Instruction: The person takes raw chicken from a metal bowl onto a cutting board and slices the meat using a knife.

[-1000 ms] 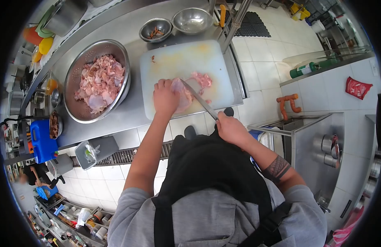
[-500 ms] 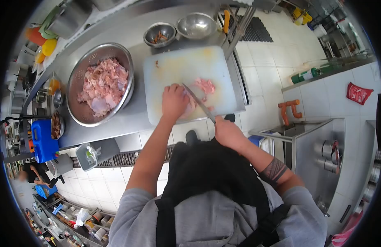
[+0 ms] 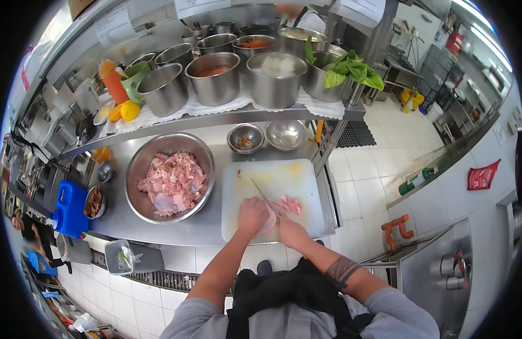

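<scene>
My left hand [image 3: 254,216] rests with curled fingers on a piece of raw chicken [image 3: 269,222], pinning it to the white cutting board [image 3: 244,179]. In my right hand [image 3: 293,232] is a kitchen knife [image 3: 261,191], its fingers closed around the handle. The blade points away from me to the upper left and lies against the chicken, close beside my left fingers. Small cut pieces of meat [image 3: 290,204] lie on the board right of the blade. To the left of the board stands a large perforated steel bowl [image 3: 138,210] heaped with raw chicken pieces [image 3: 173,179].
Two small steel bowls [image 3: 245,139] [image 3: 285,135] stand behind the board. Above runs a shelf with several steel pots [image 3: 213,85] and leafy greens [image 3: 351,70]. A blue jerrycan [image 3: 70,209] and a grey bin [image 3: 142,259] are on the left. Another person [image 3: 38,234] is at far left.
The view has tilted upward, bringing the pot shelf into sight. My right hand with the knife has come closer to my left hand, and the blade stands steeper across the chicken.
</scene>
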Motion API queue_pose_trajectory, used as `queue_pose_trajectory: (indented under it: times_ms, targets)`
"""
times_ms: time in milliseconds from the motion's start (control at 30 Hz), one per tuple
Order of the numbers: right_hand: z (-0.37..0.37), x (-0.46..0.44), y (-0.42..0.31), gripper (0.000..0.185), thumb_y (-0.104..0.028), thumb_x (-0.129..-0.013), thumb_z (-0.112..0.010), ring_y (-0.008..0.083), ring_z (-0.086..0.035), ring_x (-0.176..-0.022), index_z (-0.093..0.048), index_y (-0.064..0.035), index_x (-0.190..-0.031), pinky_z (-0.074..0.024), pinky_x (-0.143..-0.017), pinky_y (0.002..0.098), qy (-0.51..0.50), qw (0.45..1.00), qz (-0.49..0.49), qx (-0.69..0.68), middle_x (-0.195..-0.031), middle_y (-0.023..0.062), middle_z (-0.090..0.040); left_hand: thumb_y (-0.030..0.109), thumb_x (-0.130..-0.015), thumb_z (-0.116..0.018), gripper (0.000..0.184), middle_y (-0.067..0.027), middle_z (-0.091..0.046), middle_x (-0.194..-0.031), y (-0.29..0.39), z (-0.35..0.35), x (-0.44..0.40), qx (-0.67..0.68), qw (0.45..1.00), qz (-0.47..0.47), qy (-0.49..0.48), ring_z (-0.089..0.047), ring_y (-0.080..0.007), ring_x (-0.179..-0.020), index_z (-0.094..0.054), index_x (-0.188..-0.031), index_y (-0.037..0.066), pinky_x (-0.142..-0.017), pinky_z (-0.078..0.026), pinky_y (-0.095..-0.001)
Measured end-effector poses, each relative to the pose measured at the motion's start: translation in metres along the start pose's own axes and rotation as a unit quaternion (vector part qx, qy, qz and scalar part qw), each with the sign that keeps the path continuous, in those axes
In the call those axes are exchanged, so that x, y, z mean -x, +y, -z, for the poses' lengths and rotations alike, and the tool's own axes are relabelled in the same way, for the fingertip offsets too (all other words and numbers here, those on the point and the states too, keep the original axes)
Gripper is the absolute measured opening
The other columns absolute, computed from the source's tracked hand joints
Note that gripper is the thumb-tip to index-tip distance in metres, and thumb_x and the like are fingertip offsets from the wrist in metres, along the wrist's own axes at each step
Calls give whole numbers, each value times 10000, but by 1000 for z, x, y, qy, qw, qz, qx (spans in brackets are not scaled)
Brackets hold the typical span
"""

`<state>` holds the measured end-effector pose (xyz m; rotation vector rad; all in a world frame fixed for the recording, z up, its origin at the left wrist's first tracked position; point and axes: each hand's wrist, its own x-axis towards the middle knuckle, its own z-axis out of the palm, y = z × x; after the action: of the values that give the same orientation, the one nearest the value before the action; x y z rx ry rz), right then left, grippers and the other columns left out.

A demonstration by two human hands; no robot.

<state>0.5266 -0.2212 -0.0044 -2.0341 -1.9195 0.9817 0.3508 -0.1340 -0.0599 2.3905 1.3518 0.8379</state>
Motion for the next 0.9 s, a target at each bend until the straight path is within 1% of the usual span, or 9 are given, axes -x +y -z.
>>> queue_pose_trajectory:
  times_ms: [233,300,500,567,600,667,800,867,900]
  targets:
    - [22,91,19,299,-91,-986,-484,516,-715,-1023,-531,51,-1246,-547,-882,630,-22,999,-32,23,-1078,354,-715,193,-776,-769,309,-81,-679,-1142,-3,-11,9,-8,998,45,44,-601,-340,-1111,-753,-1073,109,-939,-509,-468]
    - [23,103,34,286,-99,-995,-476,524,-713,-1010,-537,41,-1237,-541,-876,636,-84,989,-91,75,-1064,351,-718,192,-773,-770,313,-79,-677,-1146,-4,-10,10,-6,997,51,51,-600,-339,-1112,-753,-1076,114,-937,-508,-466]
    - [39,84,61,221,-158,-1015,-499,521,-728,-901,-551,30,-1119,-548,-833,643,-6,994,-63,95,-936,332,-729,183,-794,-777,366,-129,-659,-1149,-9,-13,16,49,995,26,84,-592,-372,-1142,-720,-1138,72,-972,-482,-506]
    - [32,79,59,223,-176,-1021,-509,527,-723,-883,-548,30,-1099,-548,-827,642,7,996,-55,75,-912,329,-726,221,-794,-792,336,-158,-674,-1149,-7,-23,15,19,975,140,169,-589,-392,-1173,-725,-1087,70,-989,-486,-511]
    - [27,78,56,230,-194,-1026,-519,532,-719,-866,-546,29,-1079,-549,-821,642,17,997,-49,60,-889,326,-724,221,-794,-792,336,-158,-674,-1149,-6,-18,12,16,976,139,167,-589,-392,-1173,-725,-1087,70,-989,-486,-511]
    - [18,77,50,245,-209,-1030,-523,538,-712,-862,-545,29,-1089,-547,-820,641,0,998,-30,47,-887,329,-720,267,-803,-800,285,-177,-702,-1141,-9,-6,8,-37,988,147,-11,-603,-405,-1181,-718,-997,75,-1017,-472,-538]
    - [26,68,53,273,-236,-1041,-532,550,-698,-876,-541,24,-1125,-541,-836,644,-34,997,-68,-16,-895,339,-712,282,-796,-846,301,-199,-712,-1026,-16,-7,-3,-17,989,141,-44,-650,-424,-1054,-672,-903,61,-891,-517,-515]
    - [36,63,63,277,-242,-1044,-534,548,-697,-887,-542,19,-1135,-536,-844,648,-28,996,-78,-42,-906,342,-711,315,-858,-817,325,-218,-706,-911,17,28,-16,72,945,294,-121,-656,-404,-815,-661,-906,33,-756,-527,-470]
    - [42,59,68,281,-248,-1047,-535,547,-697,-899,-544,15,-1145,-532,-852,653,-22,994,-89,-63,-917,344,-711,315,-858,-817,325,-218,-706,-911,21,35,-17,67,946,292,-123,-656,-404,-815,-661,-906,33,-756,-527,-470]
